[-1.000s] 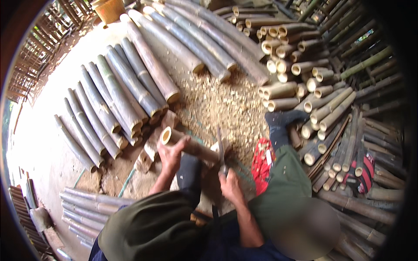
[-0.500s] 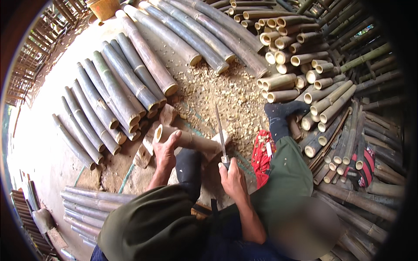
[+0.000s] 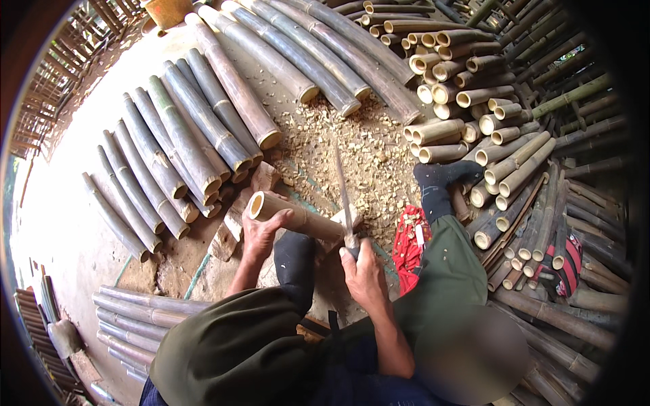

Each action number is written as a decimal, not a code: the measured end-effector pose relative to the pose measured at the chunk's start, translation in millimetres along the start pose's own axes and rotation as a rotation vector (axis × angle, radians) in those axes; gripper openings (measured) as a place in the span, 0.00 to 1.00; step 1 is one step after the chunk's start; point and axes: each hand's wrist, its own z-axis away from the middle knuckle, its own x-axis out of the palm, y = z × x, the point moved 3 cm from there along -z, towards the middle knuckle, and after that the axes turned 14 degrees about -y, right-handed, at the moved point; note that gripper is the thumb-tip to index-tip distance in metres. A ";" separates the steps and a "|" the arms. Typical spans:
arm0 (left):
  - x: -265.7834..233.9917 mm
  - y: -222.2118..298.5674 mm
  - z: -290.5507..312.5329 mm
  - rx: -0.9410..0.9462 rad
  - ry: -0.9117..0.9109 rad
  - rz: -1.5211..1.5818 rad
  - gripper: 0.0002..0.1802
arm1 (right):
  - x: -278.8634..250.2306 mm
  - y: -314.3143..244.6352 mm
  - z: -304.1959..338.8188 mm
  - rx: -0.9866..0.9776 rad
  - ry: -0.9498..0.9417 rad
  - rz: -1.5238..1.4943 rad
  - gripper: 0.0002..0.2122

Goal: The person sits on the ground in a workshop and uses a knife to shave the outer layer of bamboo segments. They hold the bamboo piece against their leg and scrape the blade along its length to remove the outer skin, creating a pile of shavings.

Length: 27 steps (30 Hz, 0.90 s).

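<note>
My left hand (image 3: 258,235) grips a short bamboo tube (image 3: 308,222) near its hollow, pale-cut end, with the thumb lying along the top. The tube lies across a wooden block, its far end pointing right toward the knife. In my right hand (image 3: 366,276) is the dark handle of a long, narrow knife (image 3: 343,183). Its blade points up and away from me, slightly blurred, close by the tube's right end. Whether blade and tube touch, I cannot tell. Part of the wooden block (image 3: 265,177) shows beyond the tube.
Pale bamboo chips (image 3: 359,152) cover the floor ahead. Long bamboo poles (image 3: 233,111) lie in rows at the left and far side; cut bamboo tubes (image 3: 467,98) are stacked at the right. A red cloth (image 3: 408,254) lies beside my right leg, and a bucket (image 3: 167,12) stands far left.
The bamboo tube and my left hand have shifted slightly right, and the tube's open end shows more fully. The knife has dipped slightly, its blade now blurred. Both grips stay the same.
</note>
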 end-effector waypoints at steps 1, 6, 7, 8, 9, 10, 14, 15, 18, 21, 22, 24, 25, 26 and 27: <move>4.5 5.5 -1.0 -0.036 -0.053 -0.018 0.28 | -15.5 -18.8 8.7 -0.060 0.060 -0.064 0.14; 1.9 13.1 3.2 -0.075 -0.099 -0.100 0.29 | 22.0 35.0 9.0 -0.139 0.216 -0.114 0.13; 5.3 14.0 3.2 -0.074 -0.106 -0.105 0.30 | 40.1 60.5 -3.2 0.123 0.033 0.102 0.16; 7.9 19.0 -5.2 -0.052 -0.116 -0.112 0.30 | 45.5 80.2 -9.1 0.186 -0.015 0.214 0.17; 13.3 20.2 -14.1 -0.049 -0.073 0.013 0.30 | 45.9 96.9 -3.1 0.110 0.013 0.221 0.17; 7.4 19.3 -14.5 -0.050 0.010 0.105 0.30 | 53.5 95.6 -9.4 0.006 0.003 0.208 0.17; -6.0 -19.0 9.4 -0.053 0.305 0.202 0.26 | -12.1 -18.5 11.2 -0.041 0.083 -0.081 0.14; -3.1 -18.4 10.3 -0.058 0.287 0.188 0.26 | -21.8 -27.9 16.9 -0.102 0.127 -0.116 0.13; 4.2 -15.5 4.1 -0.066 0.234 0.148 0.26 | -17.9 -14.4 30.5 -0.265 0.247 -0.188 0.11; 14.0 -12.0 -0.9 -0.036 0.179 0.080 0.25 | 45.2 68.1 -4.7 0.221 -0.067 0.164 0.14; 16.9 -2.8 3.7 0.004 0.173 0.040 0.24 | 43.4 64.8 -7.7 0.113 -0.004 0.161 0.17; 11.7 -2.3 2.9 0.022 0.169 0.041 0.22 | 41.1 62.1 -4.5 -0.015 0.045 0.139 0.16; 4.0 -5.6 10.4 -0.010 0.157 0.060 0.22 | 32.6 43.0 9.0 -0.018 0.036 0.092 0.16; 5.0 -9.2 1.6 -0.015 0.130 0.090 0.22 | 7.4 16.6 7.7 -0.036 0.054 0.057 0.15; 6.2 -4.8 1.4 -0.014 0.109 0.087 0.23 | -10.2 -7.1 12.9 -0.048 0.057 0.011 0.15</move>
